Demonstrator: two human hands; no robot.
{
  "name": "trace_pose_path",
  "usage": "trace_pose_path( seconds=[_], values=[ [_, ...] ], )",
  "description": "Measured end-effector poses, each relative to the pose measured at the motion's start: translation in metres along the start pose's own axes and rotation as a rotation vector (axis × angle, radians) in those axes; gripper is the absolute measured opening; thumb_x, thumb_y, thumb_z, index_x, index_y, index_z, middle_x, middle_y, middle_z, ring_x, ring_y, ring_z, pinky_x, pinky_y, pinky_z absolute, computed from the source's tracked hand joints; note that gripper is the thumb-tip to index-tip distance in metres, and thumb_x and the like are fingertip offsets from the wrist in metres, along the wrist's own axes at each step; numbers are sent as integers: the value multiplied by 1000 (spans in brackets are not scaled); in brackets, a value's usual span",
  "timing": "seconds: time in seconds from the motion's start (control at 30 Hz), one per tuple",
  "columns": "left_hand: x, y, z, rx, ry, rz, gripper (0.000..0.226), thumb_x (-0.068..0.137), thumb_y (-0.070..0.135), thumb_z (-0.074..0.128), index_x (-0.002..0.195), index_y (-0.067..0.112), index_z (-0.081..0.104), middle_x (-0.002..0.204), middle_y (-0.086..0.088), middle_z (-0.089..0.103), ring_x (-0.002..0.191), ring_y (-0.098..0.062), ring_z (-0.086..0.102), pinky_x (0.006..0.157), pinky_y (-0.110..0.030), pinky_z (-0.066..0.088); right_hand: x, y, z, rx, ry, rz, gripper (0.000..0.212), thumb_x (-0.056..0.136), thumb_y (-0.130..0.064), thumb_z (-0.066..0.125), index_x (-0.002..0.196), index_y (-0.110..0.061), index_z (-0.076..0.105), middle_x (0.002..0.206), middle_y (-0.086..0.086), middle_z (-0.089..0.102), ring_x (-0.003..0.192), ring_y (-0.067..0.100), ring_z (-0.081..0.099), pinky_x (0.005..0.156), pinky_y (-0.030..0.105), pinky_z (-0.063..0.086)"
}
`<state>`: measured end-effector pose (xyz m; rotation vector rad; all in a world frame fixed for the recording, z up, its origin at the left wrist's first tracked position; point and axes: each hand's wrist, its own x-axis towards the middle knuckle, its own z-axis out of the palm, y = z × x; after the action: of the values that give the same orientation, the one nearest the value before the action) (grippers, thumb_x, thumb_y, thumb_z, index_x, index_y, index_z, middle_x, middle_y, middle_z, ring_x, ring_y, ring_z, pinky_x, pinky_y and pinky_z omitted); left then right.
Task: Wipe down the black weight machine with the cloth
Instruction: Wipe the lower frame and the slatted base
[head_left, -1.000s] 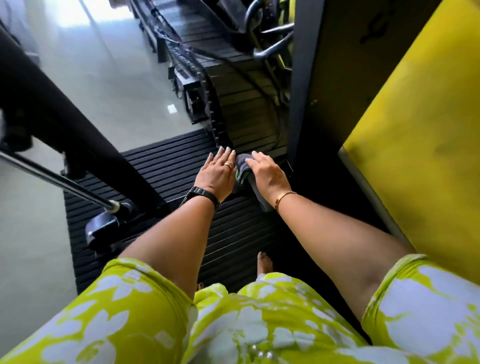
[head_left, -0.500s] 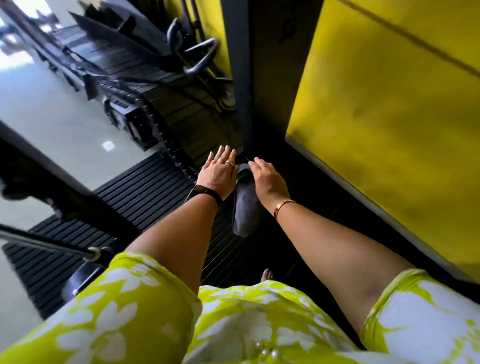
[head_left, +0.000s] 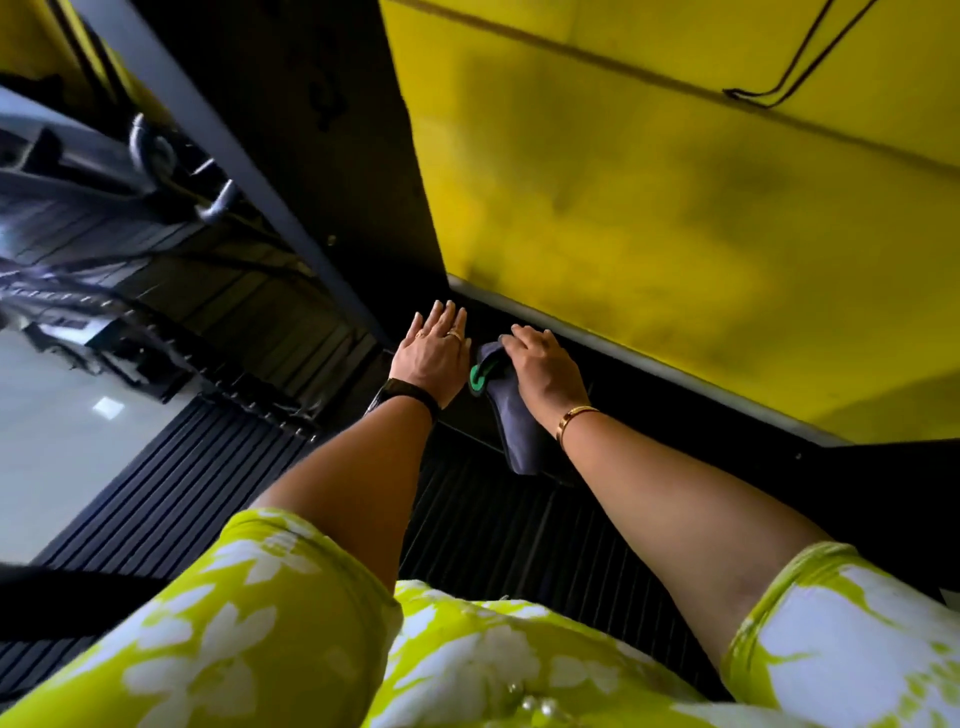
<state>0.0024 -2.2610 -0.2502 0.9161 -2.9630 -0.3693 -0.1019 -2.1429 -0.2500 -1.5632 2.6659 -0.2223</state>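
Grips slid up to yellow wall (head_left: 675, 208); I see left grip (head_left: 434, 353) flat, fingers apart; right grip (head_left: 543, 366) clamped on cloth (head_left: 511, 421).

A soft matt grey cloth (head_left: 511, 421) lies on the ribbed black rubber mat (head_left: 171, 488), beside a glossy pale floor (head_left: 57, 421) and smooth yellow panel (head_left: 649, 208).

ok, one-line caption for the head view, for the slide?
Head view: right hand holds a grey cloth on the black machine below a yellow panel; left hand rests flat alongside.
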Motion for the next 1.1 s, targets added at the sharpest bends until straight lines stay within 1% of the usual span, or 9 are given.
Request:
trace_pose_path(
  seconds=[0.1, 0.23, 0.33, 0.5, 0.57, 0.67, 0.9, 1.0, 1.1],
  values=[
    [8, 9, 5, 2, 16, -12, 52, 107, 30, 21, 155, 12, 10, 163, -5, 5, 150, -18, -2, 120, -32, -4, -1, 11, -3, 5, -9, 8, 45, 102, -7, 35, 148, -8, 34, 157, 12, 27, 143, 27, 24, 117, 33, 12],
    [35, 45, 18, -9, -5, 41, 52, 107, 29, 21, 155, 12, 11, 163, -4, 6, 150, -17, -2, 120, -31, -4, 1, 56, -5, 30, -44, 88, 46, 103, -13, 38, 148, -10, 34, 157, 12, 27, 143, 28, 24, 117, 34, 13],
    [47, 55, 27, -15, -38, 54, 52, 107, 28, 23, 155, 12, 11, 163, -4, 7, 150, -17, -1, 119, -31, -4, 2, 75, -1, 44, -33, 143, 46, 103, -12, 36, 149, -12, 34, 156, 12, 28, 143, 27, 25, 117, 34, 13],
    [64, 56, 39, -5, -68, 89, 52, 107, 27, 24, 155, 11, 12, 163, -4, 8, 150, -17, 1, 119, -31, -3, 9, 86, 9, 68, -68, 192, 46, 103, -13, 38, 148, -13, 35, 156, 13, 28, 142, 29, 25, 117, 35, 11],
    [74, 51, 43, 0, -82, 102, 53, 106, 27, 24, 155, 11, 12, 163, -5, 8, 150, -17, 1, 119, -31, -3, 16, 88, 13, 69, -87, 210, 46, 102, -14, 38, 148, -13, 35, 156, 13, 28, 142, 30, 26, 118, 36, 11],
    [90, 40, 48, 12, -113, 128, 53, 107, 27, 24, 155, 11, 12, 163, -5, 8, 150, -17, 1, 119, -31, -3, 29, 87, 20, 89, -107, 246, 45, 102, -15, 38, 147, -13, 38, 155, 14, 31, 141, 32, 28, 117, 36, 15],
    [141, -5, 54, 26, -172, 228, 52, 107, 27, 25, 155, 11, 13, 163, -5, 9, 150, -18, 2, 120, -32, -2, 69, 64, 39, 133, -96, 365, 43, 102, -11, 37, 145, -9, 41, 153, 17, 34, 140, 34, 30, 116, 39, 17],
    [160, -27, 60, 30, -187, 256, 52, 107, 27, 24, 155, 11, 12, 163, -6, 9, 150, -18, 2, 120, -32, -2, 88, 53, 55, 164, -85, 420, 42, 101, -8, 40, 143, -8, 44, 152, 17, 36, 139, 35, 32, 115, 40, 22],
    [172, -53, 72, 40, -202, 269, 52, 107, 27, 24, 155, 10, 12, 163, -6, 9, 150, -18, 1, 120, -33, -2, 102, 43, 73, 233, -76, 519, 43, 102, -16, 41, 144, -11, 43, 153, 15, 33, 139, 34, 31, 112, 38, 27]
  ],
)
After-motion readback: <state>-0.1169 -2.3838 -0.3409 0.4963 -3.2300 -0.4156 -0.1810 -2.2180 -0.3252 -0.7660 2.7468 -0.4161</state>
